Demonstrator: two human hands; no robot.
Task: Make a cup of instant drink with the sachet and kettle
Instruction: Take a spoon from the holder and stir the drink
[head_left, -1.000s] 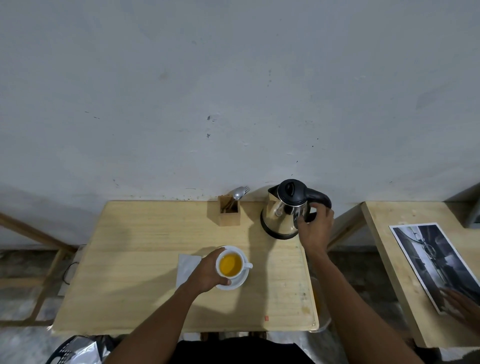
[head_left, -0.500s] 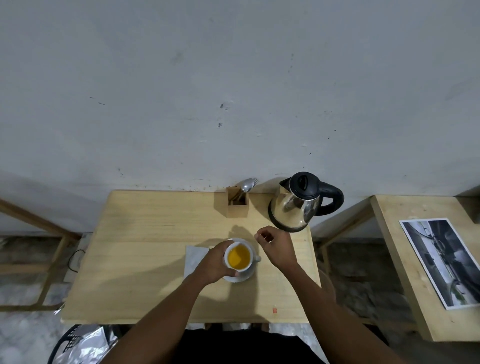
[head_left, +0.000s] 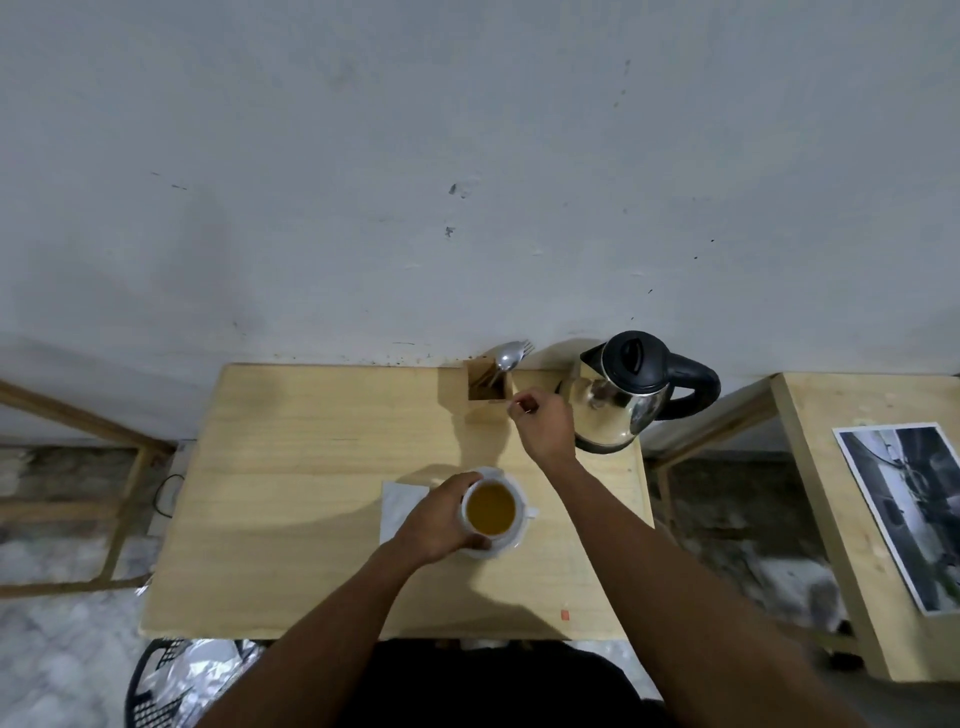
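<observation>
A white cup full of amber drink stands on a white saucer near the middle of the wooden table. My left hand grips the cup's left side. My right hand hovers beside the wooden cutlery holder at the table's back edge, fingers loosely curled and nothing in them. A spoon and a fork stick out of the holder. The steel kettle with a black lid and handle stands at the back right, just right of my right hand.
A white napkin lies left of the saucer, partly under my left hand. A second wooden table with a black-and-white photo print stands to the right. A black basket with foil sits on the floor, front left.
My right hand let go of the kettle handle, passed by the cup and moved back to the cutlery holder. My left hand stayed on the cup.
</observation>
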